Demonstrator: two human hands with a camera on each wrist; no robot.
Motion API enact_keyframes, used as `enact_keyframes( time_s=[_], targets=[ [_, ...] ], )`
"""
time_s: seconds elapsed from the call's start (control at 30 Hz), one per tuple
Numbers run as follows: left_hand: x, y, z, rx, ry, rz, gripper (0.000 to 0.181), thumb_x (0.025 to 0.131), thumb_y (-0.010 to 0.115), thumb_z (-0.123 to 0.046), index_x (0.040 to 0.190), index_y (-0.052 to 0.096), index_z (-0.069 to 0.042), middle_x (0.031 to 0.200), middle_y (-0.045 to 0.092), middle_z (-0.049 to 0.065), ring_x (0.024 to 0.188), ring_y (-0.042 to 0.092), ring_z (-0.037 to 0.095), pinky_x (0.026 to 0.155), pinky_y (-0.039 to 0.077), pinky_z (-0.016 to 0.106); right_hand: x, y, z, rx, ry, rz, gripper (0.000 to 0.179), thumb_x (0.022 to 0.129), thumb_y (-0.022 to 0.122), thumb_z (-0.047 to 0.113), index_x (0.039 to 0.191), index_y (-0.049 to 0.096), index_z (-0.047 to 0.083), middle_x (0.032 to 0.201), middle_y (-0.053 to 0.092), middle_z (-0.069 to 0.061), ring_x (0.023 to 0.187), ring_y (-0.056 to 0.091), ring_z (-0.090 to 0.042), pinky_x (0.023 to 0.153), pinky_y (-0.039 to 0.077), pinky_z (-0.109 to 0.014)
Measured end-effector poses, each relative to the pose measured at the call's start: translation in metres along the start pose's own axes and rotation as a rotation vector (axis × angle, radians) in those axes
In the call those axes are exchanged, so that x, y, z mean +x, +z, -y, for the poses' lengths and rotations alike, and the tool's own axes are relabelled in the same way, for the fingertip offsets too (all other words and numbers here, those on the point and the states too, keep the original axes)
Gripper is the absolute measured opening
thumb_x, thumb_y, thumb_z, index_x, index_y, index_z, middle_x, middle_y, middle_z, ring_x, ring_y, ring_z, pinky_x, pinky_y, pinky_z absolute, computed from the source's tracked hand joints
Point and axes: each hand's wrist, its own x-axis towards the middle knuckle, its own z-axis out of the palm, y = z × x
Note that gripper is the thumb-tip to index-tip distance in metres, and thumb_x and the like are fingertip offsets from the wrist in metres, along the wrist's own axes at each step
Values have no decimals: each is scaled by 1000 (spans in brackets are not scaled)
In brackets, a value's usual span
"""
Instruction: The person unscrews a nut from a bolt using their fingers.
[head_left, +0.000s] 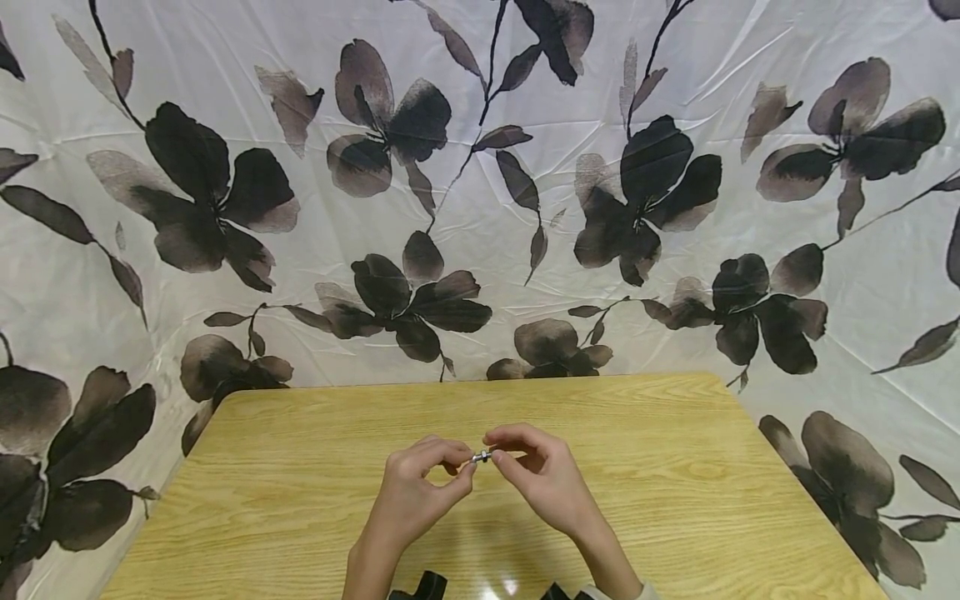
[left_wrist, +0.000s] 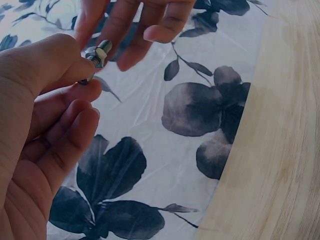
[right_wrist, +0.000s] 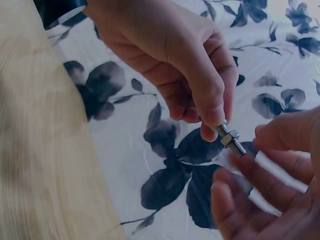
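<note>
My left hand (head_left: pixel 412 487) pinches one end of a small metal bolt (head_left: pixel 481 457) between thumb and fingertips, above the wooden table. A hex nut (right_wrist: pixel 230 138) sits partway along the threaded shank, and the bolt's far end points toward my right hand (head_left: pixel 553 482). In the right wrist view, the right fingers are spread and loosely bent around that free end, one fingertip right at the bolt's tip. The left wrist view shows the bolt and nut standing out past the left fingertips, which hide the bolt's held end.
The light wood-grain table (head_left: pixel 300 450) spreads beneath both hands. Behind it and at its sides hangs a white cloth (head_left: pixel 517 217) printed with dark flowers. Black wrist gear (head_left: pixel 430 585) shows at the near edge of the head view.
</note>
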Motion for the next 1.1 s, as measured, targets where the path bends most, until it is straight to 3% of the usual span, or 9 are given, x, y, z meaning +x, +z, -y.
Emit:
enact_keyframes(
  time_s=[0.17,0.27,0.4,0.67,0.87,1.1],
  targets=[
    [0,0,0,1,-2,-6,29,72,83,9,87,77,-16,86,78,3,71,67,13,66,56,19,3,1,-3,-73,99,-35,22,102,67,27,115,76,11,112,75,-8,100,72,-14,81,60,-27],
    [1,0,1,-3,11,-10,30,72,82,10,87,77,-15,86,78,5,71,68,15,66,57,20,3,1,-5,-98,131,-15,23,102,66,30,109,78,12,106,77,-12,96,73,-16,78,60,-27],
    [1,0,0,-10,12,-9,29,73,82,10,86,77,-15,86,78,5,71,68,16,67,57,20,3,1,-6,-96,131,18,23,103,65,30,108,77,11,106,76,-16,94,73,-17,78,61,-29],
    [1,0,-1,-14,9,-14,30,73,82,12,86,77,-15,86,78,5,71,67,14,67,56,20,3,1,-6,-82,128,40,22,103,65,26,113,76,11,105,76,-8,95,73,-18,80,60,-27],
    [2,0,-2,-19,12,-15,31,73,82,12,87,77,-15,87,78,4,71,67,14,67,57,20,2,0,-4,-67,119,54,20,102,66,24,114,74,10,104,75,-12,89,70,-14,78,59,-27],
    [3,-1,-5,-21,-8,8,24,76,81,9,86,78,-13,89,78,2,73,68,11,68,56,18,1,-1,-3,-43,106,52,20,103,64,20,116,72,7,101,74,-12,85,67,-14,78,60,-33]
  ],
)
